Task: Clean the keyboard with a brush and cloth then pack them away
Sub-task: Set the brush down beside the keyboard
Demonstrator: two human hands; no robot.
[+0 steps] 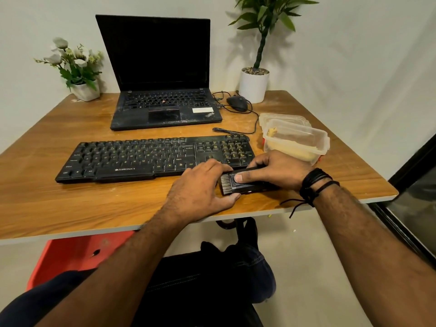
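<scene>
A black keyboard [151, 159] lies across the middle of the wooden table [70, 208]. Just in front of its right end sits a black brush [238, 185] with its bristles pointing left. My right hand [278, 171] grips the brush body, thumb pressed on its top. My left hand [200, 192] holds the bristle end, fingers curled over the top edge and thumb under the front. A clear plastic container [297, 140] with a yellow cloth [290, 147] inside stands to the right of the keyboard.
An open black laptop [162, 90] sits behind the keyboard, with a mouse [237, 103] and cable to its right. A flower pot [82, 88] stands back left, a potted plant [253, 83] back right. The container lid [283, 118] lies behind the container. The table edge is near.
</scene>
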